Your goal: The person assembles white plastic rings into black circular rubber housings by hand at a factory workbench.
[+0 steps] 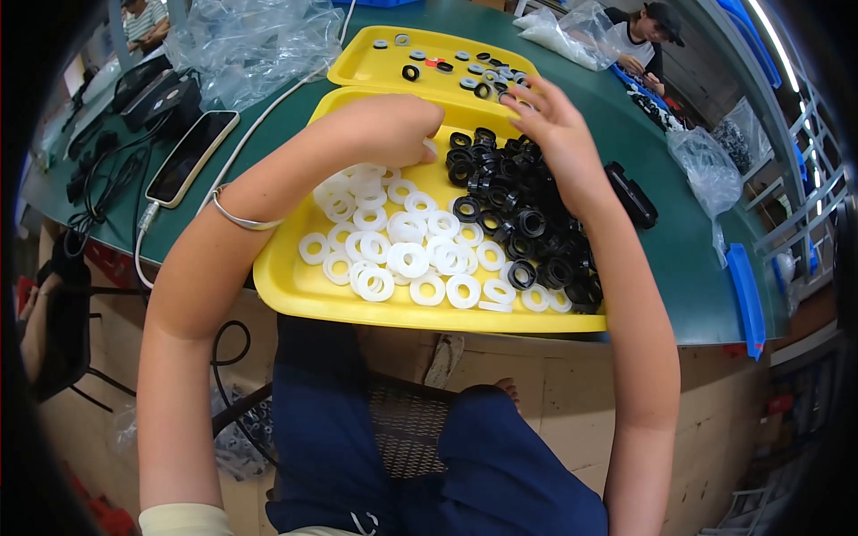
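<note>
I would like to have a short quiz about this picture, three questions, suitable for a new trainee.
1. True or false: in the front yellow tray, the white rings lie left of the black rings.
2. Which lies on the green table, left of that tray: (a) hammer, (b) phone, (c) cup?
3. Fill in: the ____ is nearer the white rings.

Key: 1. True. 2. b. 3. left hand.

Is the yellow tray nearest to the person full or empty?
The tray is partly filled: white rings lie at its left, black rings at its right, some bottom bare.
</note>
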Demonstrator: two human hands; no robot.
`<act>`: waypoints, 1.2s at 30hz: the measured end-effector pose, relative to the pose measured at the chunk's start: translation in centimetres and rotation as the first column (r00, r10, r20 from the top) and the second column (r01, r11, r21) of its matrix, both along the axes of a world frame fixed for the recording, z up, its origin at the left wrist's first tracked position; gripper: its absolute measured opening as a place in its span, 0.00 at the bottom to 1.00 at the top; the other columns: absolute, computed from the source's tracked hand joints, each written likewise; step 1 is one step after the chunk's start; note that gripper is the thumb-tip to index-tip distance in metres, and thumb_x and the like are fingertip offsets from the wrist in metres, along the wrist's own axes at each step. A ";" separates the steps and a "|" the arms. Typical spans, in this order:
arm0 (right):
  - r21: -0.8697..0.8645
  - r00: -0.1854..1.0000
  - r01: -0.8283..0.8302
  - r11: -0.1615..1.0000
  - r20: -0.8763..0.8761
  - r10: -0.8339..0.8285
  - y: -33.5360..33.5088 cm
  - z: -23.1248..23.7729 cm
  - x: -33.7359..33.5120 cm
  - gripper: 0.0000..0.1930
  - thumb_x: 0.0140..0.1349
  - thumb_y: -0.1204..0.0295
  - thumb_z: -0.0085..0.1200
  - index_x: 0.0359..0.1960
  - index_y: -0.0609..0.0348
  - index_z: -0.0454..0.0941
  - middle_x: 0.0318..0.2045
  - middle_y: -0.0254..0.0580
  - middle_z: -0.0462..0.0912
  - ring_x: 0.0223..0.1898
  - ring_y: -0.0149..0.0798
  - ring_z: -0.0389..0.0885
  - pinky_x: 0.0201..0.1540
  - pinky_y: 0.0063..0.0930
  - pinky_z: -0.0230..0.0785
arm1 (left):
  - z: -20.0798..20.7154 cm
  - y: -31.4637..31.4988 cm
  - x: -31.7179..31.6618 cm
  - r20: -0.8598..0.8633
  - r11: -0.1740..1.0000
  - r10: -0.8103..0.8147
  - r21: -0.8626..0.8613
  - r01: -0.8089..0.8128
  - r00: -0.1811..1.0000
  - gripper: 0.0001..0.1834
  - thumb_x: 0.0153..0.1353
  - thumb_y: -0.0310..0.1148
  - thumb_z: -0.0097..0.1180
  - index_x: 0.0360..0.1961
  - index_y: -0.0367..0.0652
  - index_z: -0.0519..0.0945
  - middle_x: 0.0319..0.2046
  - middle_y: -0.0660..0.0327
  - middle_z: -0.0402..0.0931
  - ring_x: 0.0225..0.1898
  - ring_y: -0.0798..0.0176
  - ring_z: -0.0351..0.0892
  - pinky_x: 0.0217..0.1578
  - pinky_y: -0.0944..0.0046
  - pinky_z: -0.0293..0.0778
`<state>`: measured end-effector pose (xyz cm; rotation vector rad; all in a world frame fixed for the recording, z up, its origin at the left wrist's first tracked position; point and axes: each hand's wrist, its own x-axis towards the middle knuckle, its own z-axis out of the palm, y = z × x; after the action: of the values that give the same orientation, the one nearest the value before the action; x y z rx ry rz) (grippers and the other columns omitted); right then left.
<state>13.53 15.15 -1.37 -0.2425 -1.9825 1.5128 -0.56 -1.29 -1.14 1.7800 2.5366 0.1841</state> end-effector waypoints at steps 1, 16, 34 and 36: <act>0.238 0.989 -0.020 0.971 0.147 -0.015 -0.2 -0.2 -0.1 0.25 0.64 0.71 0.48 0.62 0.64 0.61 0.59 0.50 0.70 0.59 0.38 0.69 0.60 0.30 0.61 | -0.1 0.1 0.0 0.005 1.000 -0.007 0.006 0.007 1.000 0.15 0.55 0.37 0.55 0.40 0.38 0.76 0.36 0.51 0.76 0.38 0.48 0.76 0.39 0.54 0.71; 0.690 0.989 -0.021 0.723 0.118 -0.085 -2.1 -1.3 -0.7 0.10 0.62 0.68 0.48 0.34 0.61 0.79 0.32 0.46 0.80 0.39 0.46 0.77 0.47 0.36 0.64 | -0.1 1.7 -0.7 0.362 0.740 -0.172 0.661 -0.123 0.916 0.11 0.60 0.32 0.55 0.43 0.39 0.78 0.29 0.61 0.78 0.34 0.66 0.78 0.37 0.66 0.72; 0.207 0.986 0.113 0.972 -0.143 -0.084 -2.6 0.5 0.8 0.10 0.60 0.70 0.56 0.41 0.61 0.73 0.35 0.38 0.80 0.40 0.29 0.77 0.44 0.23 0.68 | 0.7 1.4 0.8 0.524 0.705 -0.396 0.700 -0.116 0.754 0.15 0.62 0.41 0.56 0.34 0.38 0.79 0.26 0.65 0.76 0.29 0.74 0.76 0.33 0.74 0.70; 0.146 0.986 0.088 0.985 -0.152 -0.066 -2.8 0.5 0.8 0.11 0.60 0.71 0.57 0.41 0.61 0.73 0.34 0.38 0.81 0.39 0.28 0.77 0.43 0.23 0.68 | 0.6 1.5 0.7 0.499 0.661 -0.430 0.742 -0.115 0.752 0.15 0.62 0.41 0.57 0.34 0.37 0.79 0.27 0.63 0.78 0.29 0.73 0.77 0.32 0.74 0.71</act>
<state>14.30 12.34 -0.90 -0.1386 -1.9372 1.2860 0.16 0.23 -0.58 1.6509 1.8290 1.7189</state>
